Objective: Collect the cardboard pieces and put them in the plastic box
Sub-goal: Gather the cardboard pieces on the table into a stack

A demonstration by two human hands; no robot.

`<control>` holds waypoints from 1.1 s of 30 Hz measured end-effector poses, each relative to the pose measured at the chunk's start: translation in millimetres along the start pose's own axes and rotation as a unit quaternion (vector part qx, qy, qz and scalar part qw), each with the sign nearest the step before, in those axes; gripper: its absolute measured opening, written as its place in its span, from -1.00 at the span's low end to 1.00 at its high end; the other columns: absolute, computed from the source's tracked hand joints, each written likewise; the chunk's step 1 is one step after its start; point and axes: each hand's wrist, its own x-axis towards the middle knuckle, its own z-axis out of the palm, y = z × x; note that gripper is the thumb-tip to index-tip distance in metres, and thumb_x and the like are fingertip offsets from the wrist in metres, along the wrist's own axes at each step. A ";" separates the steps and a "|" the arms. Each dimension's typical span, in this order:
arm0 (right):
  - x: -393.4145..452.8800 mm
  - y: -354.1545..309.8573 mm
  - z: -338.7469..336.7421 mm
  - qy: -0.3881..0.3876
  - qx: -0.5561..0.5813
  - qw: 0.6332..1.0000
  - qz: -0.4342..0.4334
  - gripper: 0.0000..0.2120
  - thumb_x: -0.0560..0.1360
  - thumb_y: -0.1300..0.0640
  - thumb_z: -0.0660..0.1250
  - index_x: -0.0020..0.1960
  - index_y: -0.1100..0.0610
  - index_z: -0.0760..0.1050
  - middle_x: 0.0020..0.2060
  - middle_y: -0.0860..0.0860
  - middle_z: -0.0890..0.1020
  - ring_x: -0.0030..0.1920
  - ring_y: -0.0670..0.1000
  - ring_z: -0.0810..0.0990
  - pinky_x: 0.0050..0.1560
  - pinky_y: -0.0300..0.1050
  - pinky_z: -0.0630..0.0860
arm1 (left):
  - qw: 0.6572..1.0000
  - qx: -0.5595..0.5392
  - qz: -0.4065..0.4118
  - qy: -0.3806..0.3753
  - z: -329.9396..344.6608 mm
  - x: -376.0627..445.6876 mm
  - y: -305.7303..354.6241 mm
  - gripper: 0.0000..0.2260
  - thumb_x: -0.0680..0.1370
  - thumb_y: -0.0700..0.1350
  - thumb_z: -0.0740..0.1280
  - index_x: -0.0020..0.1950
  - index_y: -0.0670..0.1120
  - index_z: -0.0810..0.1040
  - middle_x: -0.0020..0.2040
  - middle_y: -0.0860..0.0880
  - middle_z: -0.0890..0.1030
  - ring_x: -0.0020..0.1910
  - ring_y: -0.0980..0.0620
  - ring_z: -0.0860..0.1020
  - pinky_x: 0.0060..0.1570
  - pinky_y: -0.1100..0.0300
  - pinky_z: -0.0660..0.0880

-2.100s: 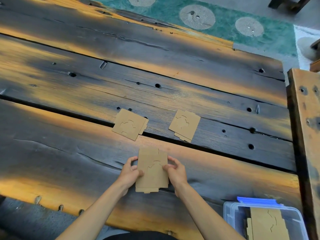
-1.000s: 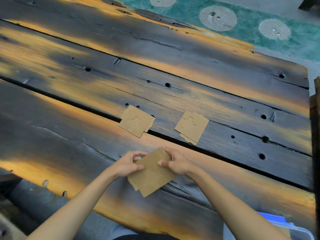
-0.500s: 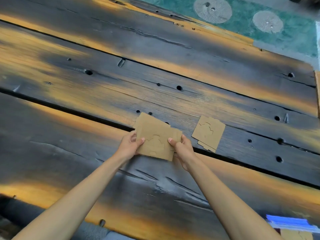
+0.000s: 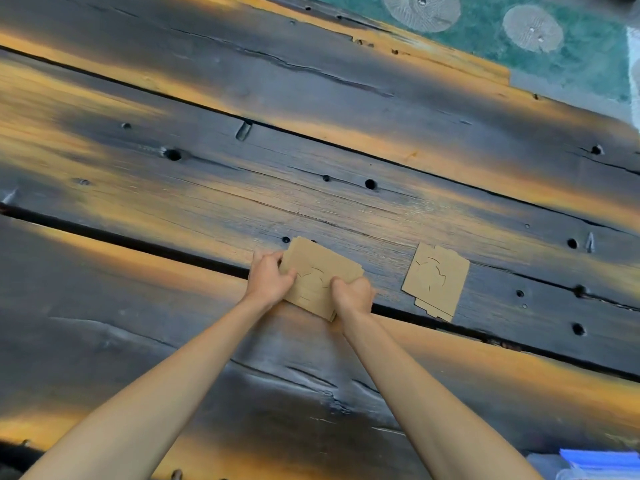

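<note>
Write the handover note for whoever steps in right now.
Left hand and right hand: both gripping the cardboard stack, held low over the table at the plank gap.
Loose piece: flat on the table, right of the stack, untouched.
Box: only its corner shows, bottom right; contents not visible.
Left: add the loose piece to the stack, carry it all to the box.

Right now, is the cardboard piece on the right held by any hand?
No, the loose cardboard piece lies alone on the table; both hands grip the stack.
</note>
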 end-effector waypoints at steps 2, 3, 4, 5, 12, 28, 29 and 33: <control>0.3 -1.0 2.3 0.006 0.003 1.000 0.003 -0.52 0.49 0.06 0.39 0.33 0.27 0.43 0.31 0.24 0.44 0.30 0.28 0.48 0.34 0.09 0.47 | 1.000 -0.016 -0.010 -0.007 3.9 6.3 -7.9 -0.46 0.30 0.11 0.34 0.27 0.05 0.60 0.15 -0.12 0.61 0.18 -0.10 0.58 0.25 0.01 0.52; 0.7 -1.1 4.2 0.004 0.015 1.000 0.002 -0.48 0.44 0.04 0.41 0.33 0.25 0.45 0.29 0.22 0.48 0.27 0.26 0.51 0.32 0.09 0.49 | 1.000 -0.022 -0.015 -0.006 2.9 6.2 -6.4 -0.43 0.28 0.09 0.34 0.30 0.03 0.58 0.18 -0.12 0.60 0.16 -0.09 0.60 0.25 0.00 0.53; 3.0 0.7 5.7 0.004 0.032 0.999 0.000 -0.43 0.36 0.00 0.42 0.31 0.21 0.49 0.26 0.19 0.54 0.25 0.24 0.55 0.30 0.09 0.52 | 1.000 -0.027 -0.017 0.000 1.7 5.1 -3.9 -0.44 0.29 0.06 0.37 0.30 0.00 0.57 0.19 -0.12 0.58 0.16 -0.08 0.59 0.25 -0.01 0.53; 8.1 4.5 7.4 0.003 0.045 0.999 0.002 -0.38 0.27 -0.05 0.41 0.29 0.17 0.51 0.22 0.16 0.59 0.23 0.20 0.58 0.28 0.10 0.55 | 0.999 -0.029 -0.021 0.008 0.3 3.6 -0.3 -0.48 0.31 0.02 0.42 0.27 -0.02 0.55 0.19 -0.12 0.57 0.18 -0.08 0.58 0.25 -0.01 0.53; 15.4 14.5 -4.1 -0.030 0.119 0.992 0.001 -0.73 0.32 0.09 0.54 -0.09 -0.03 0.49 -0.07 -0.01 0.73 0.03 0.07 0.70 0.17 0.14 0.64 | 0.997 -0.056 -0.054 0.032 -1.7 4.1 8.5 -0.58 0.31 -0.16 0.50 0.08 -0.09 0.41 -0.09 0.03 0.45 0.14 -0.12 0.48 0.17 -0.04 0.50; 8.4 45.9 -77.6 -0.191 0.151 0.969 -0.050 -0.48 0.48 0.20 0.53 0.34 -0.02 0.40 0.02 0.04 0.67 0.00 -0.01 0.68 -0.11 -0.14 0.56 | 0.953 -0.282 -0.050 -0.097 8.3 -20.9 28.2 -0.57 0.42 -0.34 0.40 0.21 -0.03 0.41 0.03 -0.27 0.70 -0.11 -0.13 0.62 -0.18 0.11 0.49; 9.1 50.4 -85.1 -0.204 0.143 0.967 -0.056 -0.52 0.48 0.18 0.52 0.32 -0.04 0.45 0.04 0.01 0.68 0.02 -0.02 0.69 -0.12 -0.16 0.57 | 0.951 -0.287 -0.043 -0.108 11.7 -21.6 32.9 -0.57 0.41 -0.34 0.39 0.20 -0.02 0.43 0.02 -0.27 0.70 -0.13 -0.14 0.62 -0.16 0.09 0.50; 18.3 67.2 -116.3 -0.230 0.095 0.967 -0.060 -0.66 0.46 0.12 0.55 0.21 0.03 0.60 0.11 0.02 0.74 0.10 0.00 0.72 -0.02 -0.12 0.65 | 0.959 -0.236 -0.004 -0.155 27.6 -27.0 54.4 -0.61 0.46 -0.37 0.39 0.18 -0.01 0.47 -0.08 -0.17 0.74 -0.14 -0.13 0.66 -0.07 0.00 0.57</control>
